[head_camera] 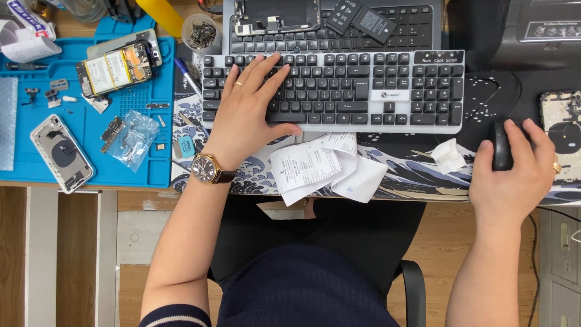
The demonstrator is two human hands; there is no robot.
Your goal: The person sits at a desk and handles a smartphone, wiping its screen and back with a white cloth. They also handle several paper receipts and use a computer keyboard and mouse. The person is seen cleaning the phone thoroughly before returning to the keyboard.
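Note:
My left hand (pixel 247 112) rests flat on the left half of a white keyboard with black keys (pixel 387 91), fingers spread over the keys and thumb near the space bar. A ring sits on one finger and a brown wristwatch (pixel 206 168) on that wrist. My right hand (pixel 514 169) wraps over a black computer mouse (pixel 501 145) on the patterned desk mat (pixel 411 163) at the right. Crumpled paper receipts (pixel 324 166) lie between the two hands, just below the keyboard.
A blue repair mat (pixel 91 151) at the left holds an opened phone (pixel 118 65), a phone back housing (pixel 60 152), a small plastic bag of parts (pixel 134 138) and loose parts. A laptop (pixel 363 27) with phone parts sits behind the keyboard. A crumpled tissue (pixel 449 156) lies near the mouse.

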